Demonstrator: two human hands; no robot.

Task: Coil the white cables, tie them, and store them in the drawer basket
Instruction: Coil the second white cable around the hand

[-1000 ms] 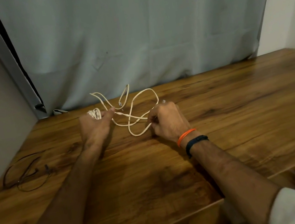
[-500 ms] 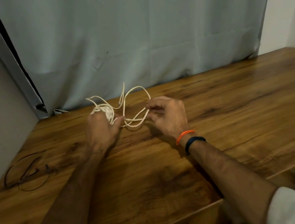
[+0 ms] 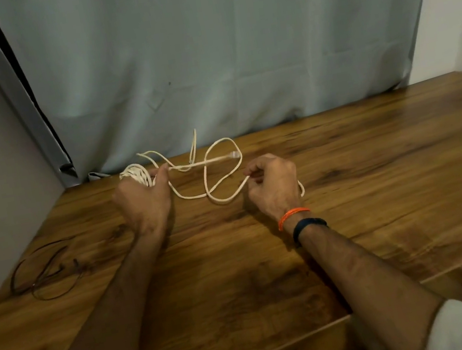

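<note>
A wooden table [image 3: 378, 179] carries white cable [image 3: 215, 197] and a thin dark cord [image 3: 40, 276].

The white cable [image 3: 221, 198] is thin and partly wound: a tight bundle of turns sits at its left end, gripped at the far side of the wooden table. The rest trails right in loose loops on the tabletop (one loop stands up), with a pale connector lying near the middle.
</note>
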